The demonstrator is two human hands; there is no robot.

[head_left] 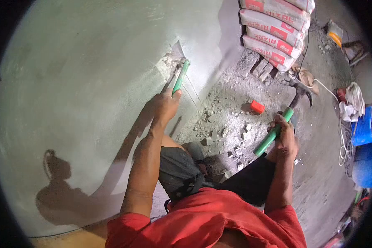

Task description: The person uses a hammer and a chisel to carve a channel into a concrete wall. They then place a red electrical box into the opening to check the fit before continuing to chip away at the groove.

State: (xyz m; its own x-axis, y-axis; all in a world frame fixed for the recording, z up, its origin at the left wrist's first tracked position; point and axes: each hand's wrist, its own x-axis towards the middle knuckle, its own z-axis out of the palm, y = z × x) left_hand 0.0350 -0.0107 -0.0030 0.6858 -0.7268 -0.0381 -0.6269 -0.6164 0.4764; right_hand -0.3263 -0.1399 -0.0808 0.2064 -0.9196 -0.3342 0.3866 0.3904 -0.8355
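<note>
Closed around a green-covered rod-like tool (181,76), my left hand (168,104) is stretched out to the wall (91,62). The tool lies across a chipped, broken patch (166,66) in the plaster; I cannot make out its working tip. On the right, my right hand (286,134) grips the green handle of a claw hammer (273,135). The hammer's dark metal head points up and away from me, above the floor and apart from the wall. A few thin cracks or lines run down the wall below the chipped patch.
Stacked red-and-white bags (273,31) stand beyond the floor's rubble (223,132). A red block (257,107) lies between my hands' reach. At the right are a white cable (341,140), a cloth (353,101) and blue containers (364,163). My shadow falls on the wall.
</note>
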